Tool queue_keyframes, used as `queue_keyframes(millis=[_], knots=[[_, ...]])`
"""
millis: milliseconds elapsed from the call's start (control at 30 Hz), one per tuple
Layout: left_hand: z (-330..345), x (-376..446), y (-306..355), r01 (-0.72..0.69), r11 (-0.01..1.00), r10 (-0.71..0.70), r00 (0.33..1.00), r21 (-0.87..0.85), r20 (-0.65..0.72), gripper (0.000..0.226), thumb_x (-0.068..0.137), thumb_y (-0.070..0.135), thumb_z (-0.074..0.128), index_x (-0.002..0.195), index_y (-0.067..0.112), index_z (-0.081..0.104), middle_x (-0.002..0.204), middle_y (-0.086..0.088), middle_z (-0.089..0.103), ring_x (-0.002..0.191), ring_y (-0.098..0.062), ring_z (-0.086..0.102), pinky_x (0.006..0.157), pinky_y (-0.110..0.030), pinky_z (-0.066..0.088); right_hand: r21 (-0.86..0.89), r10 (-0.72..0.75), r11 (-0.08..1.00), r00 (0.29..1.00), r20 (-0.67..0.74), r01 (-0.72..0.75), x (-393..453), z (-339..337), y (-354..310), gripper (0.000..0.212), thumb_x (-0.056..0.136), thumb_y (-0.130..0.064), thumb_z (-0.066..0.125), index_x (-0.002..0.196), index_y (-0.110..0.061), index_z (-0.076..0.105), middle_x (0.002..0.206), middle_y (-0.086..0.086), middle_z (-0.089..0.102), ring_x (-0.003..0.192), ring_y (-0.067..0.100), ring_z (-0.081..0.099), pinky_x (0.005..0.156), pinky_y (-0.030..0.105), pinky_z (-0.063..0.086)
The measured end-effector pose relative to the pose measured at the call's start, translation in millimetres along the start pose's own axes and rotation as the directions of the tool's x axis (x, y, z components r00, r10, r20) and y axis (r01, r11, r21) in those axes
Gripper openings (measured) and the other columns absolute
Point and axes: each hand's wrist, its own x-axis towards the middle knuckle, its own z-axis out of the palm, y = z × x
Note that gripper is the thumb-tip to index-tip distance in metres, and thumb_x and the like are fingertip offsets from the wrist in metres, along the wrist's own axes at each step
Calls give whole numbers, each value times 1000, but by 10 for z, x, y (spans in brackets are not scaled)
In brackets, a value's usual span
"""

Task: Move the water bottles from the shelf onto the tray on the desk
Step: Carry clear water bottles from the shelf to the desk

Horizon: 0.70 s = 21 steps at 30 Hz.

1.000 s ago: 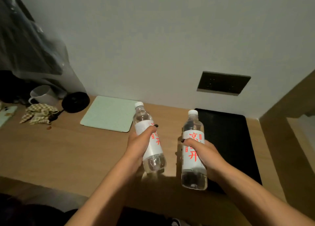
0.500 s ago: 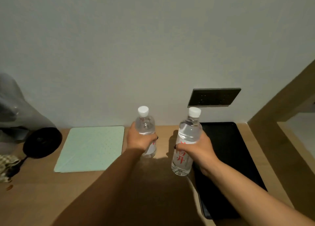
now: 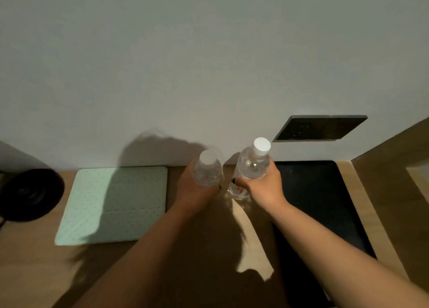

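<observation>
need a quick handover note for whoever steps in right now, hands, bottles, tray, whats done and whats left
Left hand: shut on the left bottle, upright over bare desk near the wall.
Right hand: shut on the right bottle, tilted, at the left edge of the black tray.
Done: both bottles are off the shelf and at the desk.
Left: neither is on the tray yet; set both down there. The shelf is out of view, so I cannot tell whether more bottles remain.

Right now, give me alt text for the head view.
Each hand grips a clear water bottle over a wooden desk: left hand with left bottle, right hand with right bottle. A black tray lies to the right, a green mat to the left.
</observation>
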Motion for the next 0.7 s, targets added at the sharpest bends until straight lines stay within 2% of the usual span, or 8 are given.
queue_keyframes(millis=[100,200,400,500,600,700], knots=[[-12,23,-45,-16,1000,16,1000,20,15,46,57,28,77,99,30,58,95,9,69,89,-8,67,80,-36,57,-16,4,1000,999,-33,-4,40,109,86,58,67,-10,81,116,-19,50,105,-5,58,99,11,55,88,27,44],[-27,34,-43,-39,998,38,999,45,28,45,56,34,72,99,29,57,94,10,68,87,-6,66,80,-37,57,-31,4,999,999,-45,-6,43,163,215,64,67,-12,82,122,-17,50,111,-3,60,103,12,57,93,30,46],[-18,31,-84,-48,998,47,999,45,21,50,55,34,73,103,30,56,99,8,68,91,-9,66,83,-40,56,-86,-23,996,999,22,25,68,128,338,69,65,-13,83,125,-16,48,114,1,63,105,13,61,91,28,48],[-25,11,-72,-53,997,52,998,55,23,49,57,33,75,101,31,56,99,10,68,92,-8,65,84,-38,56,-87,-22,996,999,42,26,71,120,341,69,64,-19,83,123,-18,48,113,0,63,105,14,61,91,30,49],[-86,-7,10,-97,992,89,992,84,89,47,63,27,81,101,33,53,95,15,63,91,-2,61,82,-30,52,-102,-16,995,997,71,23,51,106,322,70,63,-22,84,123,-19,48,115,1,62,108,16,60,94,34,49],[-185,-39,119,-173,978,158,979,117,130,63,64,22,86,111,28,45,99,15,57,94,-8,58,78,-14,44,-165,-2,986,991,137,25,-16,32,262,76,61,-23,85,127,-22,46,121,0,59,115,17,56,98,35,46]])
